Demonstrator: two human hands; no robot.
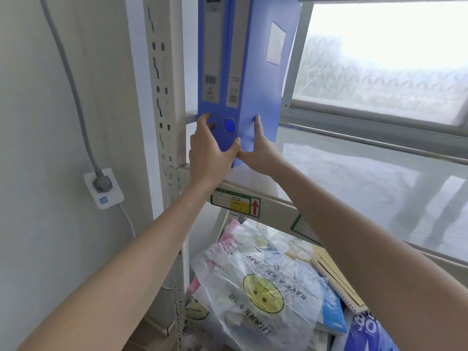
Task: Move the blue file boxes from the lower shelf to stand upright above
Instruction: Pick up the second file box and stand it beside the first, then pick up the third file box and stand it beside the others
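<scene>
Two blue file boxes stand upright side by side at the left end of the upper shelf (354,173), spines facing me. My left hand (210,150) grips the bottom of the left blue file box (211,59), with a finger over its round spine hole. My right hand (258,150) holds the lower corner of the right blue file box (260,72), fingers flat on its broad side, which bears a pale label. The box tops run out of view.
A perforated metal upright (162,84) stands just left of the boxes. The lower shelf holds a smiley-face plastic bag (260,290), notebooks (336,279) and papers. A wall socket (103,187) with a grey plug sits at left. A frosted window (379,59) lies behind the shelf.
</scene>
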